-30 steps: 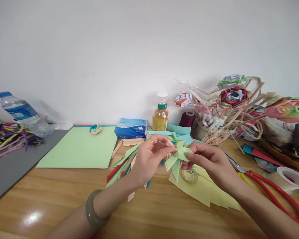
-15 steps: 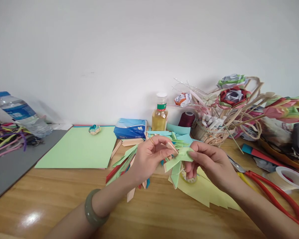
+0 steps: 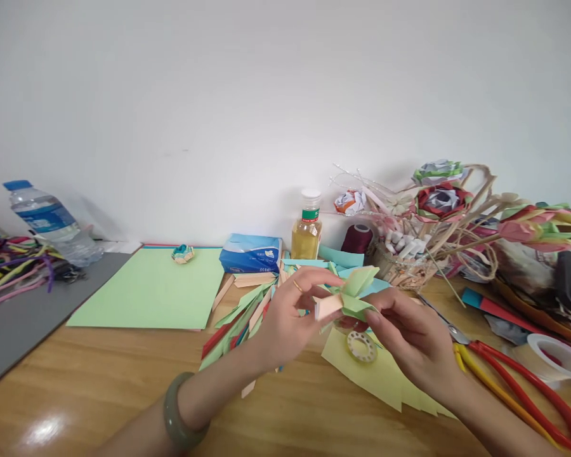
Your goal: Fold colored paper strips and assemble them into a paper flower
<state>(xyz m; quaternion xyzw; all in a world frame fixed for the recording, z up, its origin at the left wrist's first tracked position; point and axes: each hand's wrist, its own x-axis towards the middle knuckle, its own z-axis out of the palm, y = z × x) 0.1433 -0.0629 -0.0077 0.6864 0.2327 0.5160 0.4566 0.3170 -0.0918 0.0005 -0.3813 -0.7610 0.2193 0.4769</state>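
Observation:
My left hand (image 3: 290,314) and my right hand (image 3: 409,336) meet above the wooden table (image 3: 99,381) and both pinch a small folded paper piece (image 3: 349,295) made of light green and peach strips. My left thumb and fingers close on its peach end; my right fingers close on the green folds from the right. A green bangle (image 3: 176,416) sits on my left wrist. Under the hands lie a fan of folded paper strips (image 3: 238,314), a yellow cut sheet (image 3: 385,377) and a small tape roll (image 3: 360,346).
A light green sheet (image 3: 157,289) lies at left on a grey mat (image 3: 23,311), by a water bottle (image 3: 47,222) and pipe cleaners (image 3: 9,266). Behind stand a tissue pack (image 3: 251,252), an oil bottle (image 3: 307,228), thread spool (image 3: 356,240) and paper roses (image 3: 440,198). Red-handled scissors (image 3: 518,374) lie right.
The paper piece has been turned and lifted a little in my fingers, so a peach strip now faces me. The view has tilted slightly upward.

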